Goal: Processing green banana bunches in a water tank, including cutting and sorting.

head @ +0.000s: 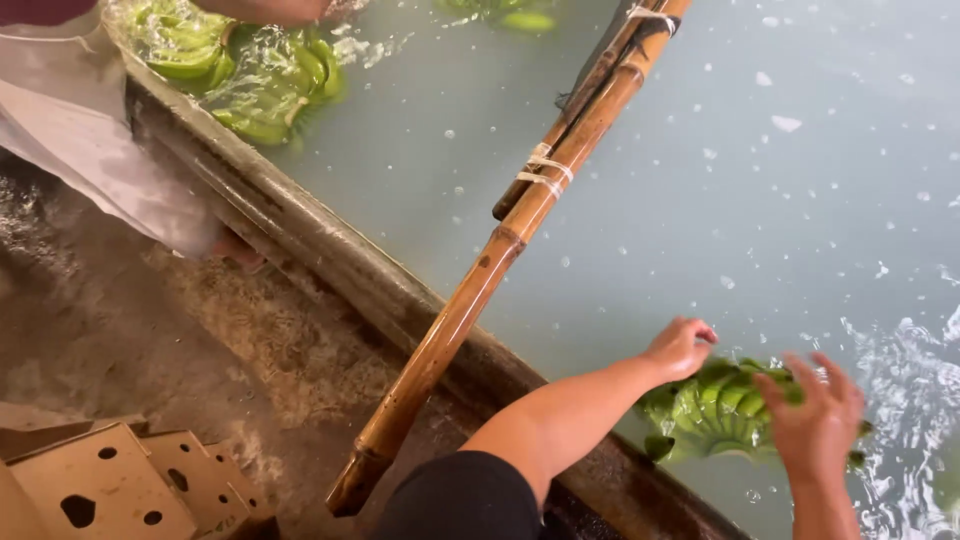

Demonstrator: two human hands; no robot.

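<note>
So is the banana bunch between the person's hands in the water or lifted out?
In the water. The green banana bunch floats at the surface, partly submerged, with the left hand and right hand on it.

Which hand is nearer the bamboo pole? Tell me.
Left. The left hand is at the green banana bunch's near side, closer to the bamboo pole; the right hand is on the bunch's far side.

Both arms reach forward over the trough rim, which serves as landmark. The left hand lies beyond the rim, forearm bare below a dark short sleeve, wrist bent down, fingers curled loosely. The right hand sits farther from the rim, fingers spread and slightly blurred, palm turned down toward the left hand.
</note>
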